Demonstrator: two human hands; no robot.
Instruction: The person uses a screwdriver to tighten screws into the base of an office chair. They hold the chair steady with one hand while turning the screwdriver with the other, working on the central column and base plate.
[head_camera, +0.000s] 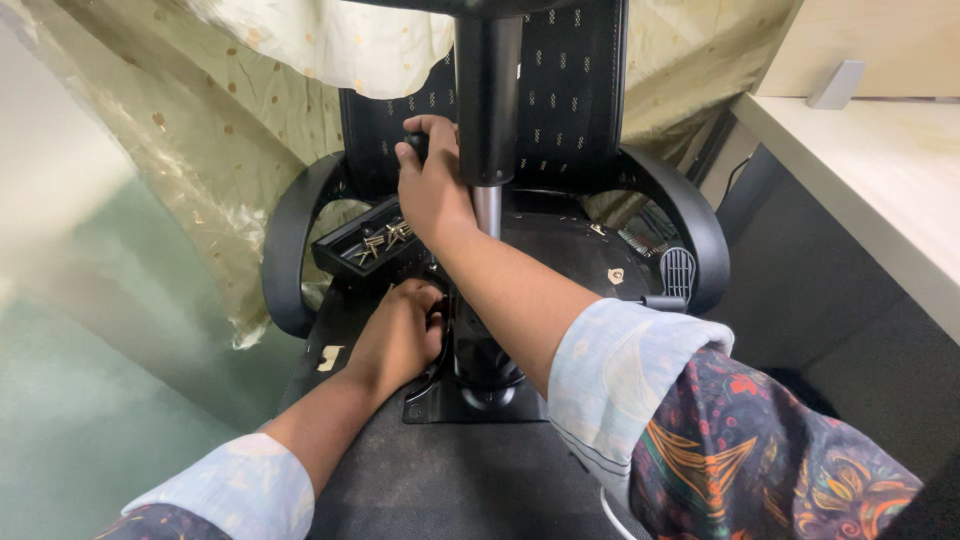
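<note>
The right hand (432, 185) curls around a small black knob (416, 143) beside the upright black gas-lift cylinder (487, 95) of an overturned black office chair; the left hand (400, 335) grips the black mechanism (470, 375) at the cylinder's foot, near a black tray of metal screws (372, 243)

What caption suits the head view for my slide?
Right hand grips a black knob beside the chair's gas cylinder; left hand rests at its base.

Black chair (560, 250), gold-dotted beige cloth (230, 130)
</note>
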